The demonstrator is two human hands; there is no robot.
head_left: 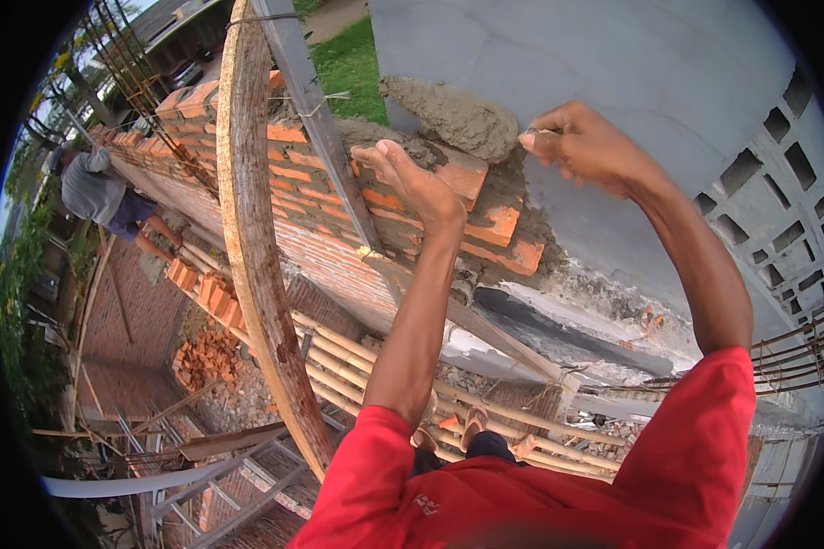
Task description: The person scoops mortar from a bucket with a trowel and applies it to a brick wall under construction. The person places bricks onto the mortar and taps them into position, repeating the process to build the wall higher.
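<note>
My right hand (pixel 581 146) is closed at the right end of a long heap of wet grey mortar (pixel 462 119). It seems to grip a trowel whose blade is hidden beneath that mortar; only a small bit shows at the fingertips. My left hand (pixel 407 178) is open, palm up and fingers stretched, just left of the heap over the wall top. Below both hands is the stepped end of an orange brick wall (pixel 494 224), with mortar smeared in its joints. Whether the left hand touches the wall I cannot tell.
A curved wooden post (pixel 252 210) and a slanted grey batten (pixel 325 137) stand left of my arms. My feet are on bamboo poles (pixel 513 439) high above rubble. A grey plastered wall (pixel 613 55) rises at right. Another person (pixel 101 188) works far left, beyond stacked bricks (pixel 215 293).
</note>
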